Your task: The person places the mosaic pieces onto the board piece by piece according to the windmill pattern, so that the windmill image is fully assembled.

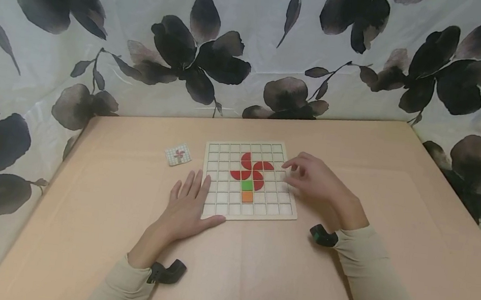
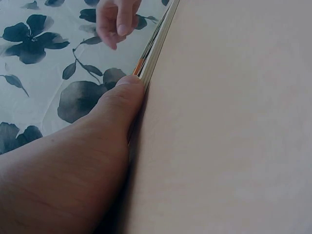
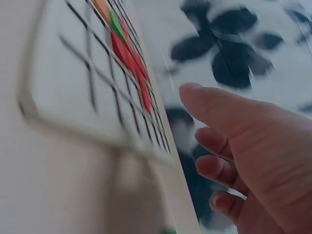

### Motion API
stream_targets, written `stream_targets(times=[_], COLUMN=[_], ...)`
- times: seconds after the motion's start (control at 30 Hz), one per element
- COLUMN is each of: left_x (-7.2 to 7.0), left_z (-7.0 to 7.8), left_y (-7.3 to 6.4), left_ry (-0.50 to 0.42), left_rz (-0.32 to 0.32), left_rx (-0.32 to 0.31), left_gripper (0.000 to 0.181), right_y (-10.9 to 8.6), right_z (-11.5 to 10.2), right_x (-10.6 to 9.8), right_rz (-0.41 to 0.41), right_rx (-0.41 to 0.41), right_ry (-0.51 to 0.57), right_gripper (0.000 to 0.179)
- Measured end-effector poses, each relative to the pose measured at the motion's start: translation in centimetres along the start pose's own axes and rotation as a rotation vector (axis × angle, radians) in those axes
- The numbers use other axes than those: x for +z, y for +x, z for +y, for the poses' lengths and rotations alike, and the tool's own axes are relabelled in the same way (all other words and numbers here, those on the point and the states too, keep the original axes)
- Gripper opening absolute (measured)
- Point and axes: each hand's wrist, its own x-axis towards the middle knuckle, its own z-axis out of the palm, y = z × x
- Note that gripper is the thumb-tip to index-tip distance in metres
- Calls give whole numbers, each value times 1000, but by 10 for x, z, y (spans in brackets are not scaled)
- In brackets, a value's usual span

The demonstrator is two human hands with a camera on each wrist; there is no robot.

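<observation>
A white gridded board [image 1: 278, 209] lies on the table. Red curved pieces [image 1: 257, 180] form a pinwheel on it, with a green square [image 1: 247, 185] and an orange square [image 1: 247, 197] in line below. My left hand [image 1: 187, 208] lies spread at the board's lower left, its thumb touching the near edge in the left wrist view. Over the right edge hovers my right hand [image 1: 315, 178], fingers loosely bent. In the right wrist view its thumb and fingers [image 3: 214, 168] stand apart, and I see nothing between them.
A small card [image 1: 178, 155] with a grid and a red pinwheel print lies left of the board. Peach cloth covers the table [image 1: 235, 278]. A floral curtain [image 1: 246, 17] hangs behind the far edge. Each wrist wears a black device [image 1: 323, 235].
</observation>
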Motion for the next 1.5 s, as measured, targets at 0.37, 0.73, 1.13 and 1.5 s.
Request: stream_targets(times=[0.37, 0.73, 1.13, 1.5], left_x=[2, -1, 0, -2], left_z=[0, 1, 0, 2], left_y=[-1, -1, -1, -1], left_ry=[4, -1, 1, 1], left_rz=[1, 1, 2, 2], left_rx=[3, 3, 0, -3], left_gripper=[108, 107, 108, 107], right_y=[-20, -26, -23, -23], right_z=[75, 95, 91, 86], right_x=[-31, -30, -26, -27], right_rz=[4, -38, -24, -21], right_rx=[112, 111, 146, 140], right_ry=[0, 17, 37, 26], right_gripper=[43, 42, 36, 33])
